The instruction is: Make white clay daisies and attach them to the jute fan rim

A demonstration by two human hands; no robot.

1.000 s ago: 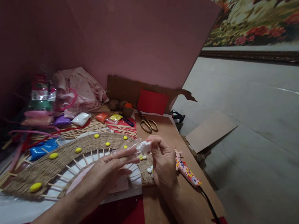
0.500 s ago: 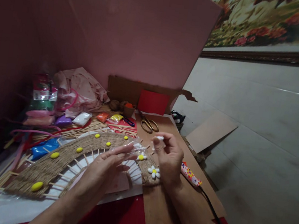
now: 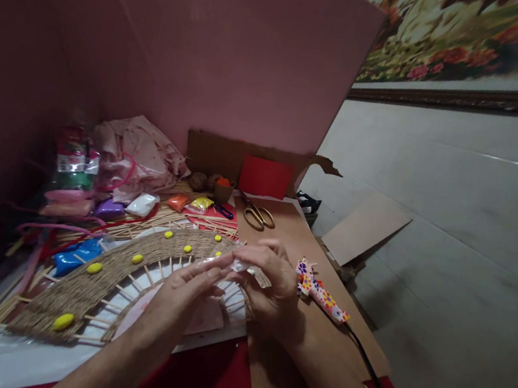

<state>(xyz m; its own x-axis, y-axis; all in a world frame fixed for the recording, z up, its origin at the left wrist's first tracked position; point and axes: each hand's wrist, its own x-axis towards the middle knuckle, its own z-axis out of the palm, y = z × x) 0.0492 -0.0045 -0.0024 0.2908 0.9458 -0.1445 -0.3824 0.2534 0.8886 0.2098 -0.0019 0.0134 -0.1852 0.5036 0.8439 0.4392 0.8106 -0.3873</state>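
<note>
My left hand (image 3: 188,286) is closed on a clear plastic packet (image 3: 207,259), its fingers pointing to the right. At its fingertips my right hand (image 3: 273,287) bends its fingers round a lump of white modelling clay (image 3: 241,266), against the packet. Both hands hover over the right part of a woven twine arch (image 3: 112,273), which has thin wooden sticks through it. Yellow clay discs (image 3: 63,322) dot the arch. My hands cover the white-petalled flowers at its right end.
A flower-patterned glue gun (image 3: 320,293) with a black cord lies right of my hands on brown cardboard (image 3: 297,224). Gold-handled scissors (image 3: 258,217) rest behind. Coloured clay packs, including a blue one (image 3: 76,256) and a white one (image 3: 143,204), sit at the back left near loose sticks.
My right hand has moved left and down with the white clay, from apart to meeting my left hand at the packet. More of the glue gun now shows.
</note>
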